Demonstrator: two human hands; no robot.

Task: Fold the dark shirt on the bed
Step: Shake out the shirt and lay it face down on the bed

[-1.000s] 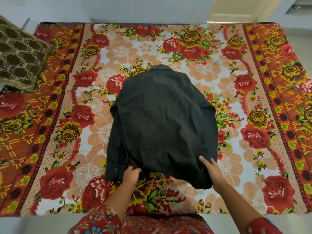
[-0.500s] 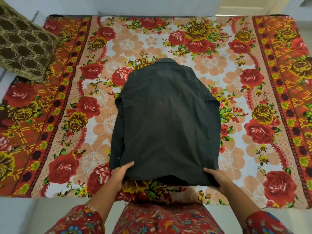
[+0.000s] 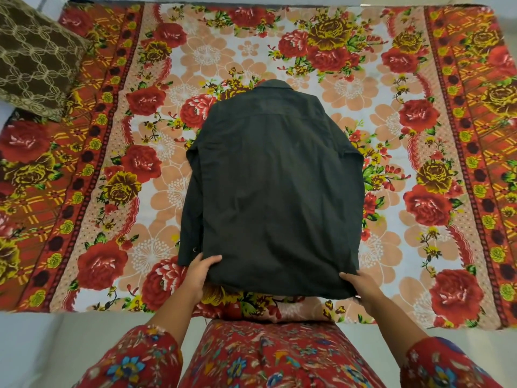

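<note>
Matte dark shirt, left hand, right hand gripping hem, floral bedspread

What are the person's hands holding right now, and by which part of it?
The dark shirt, held by its near hem: the left hand grips the left corner, the right hand the right corner, thumbs on top.

A flowered sheet lies spread flat, with red and yellow roses on white and orange-red borders down its left and right sides. On the sheet's far left corner rests a brown cushion with a pale lattice pattern, and it covers part of the border. Along the sheet's near edge runs a pale floor. A red flowered garment meets that edge at the middle.
</note>
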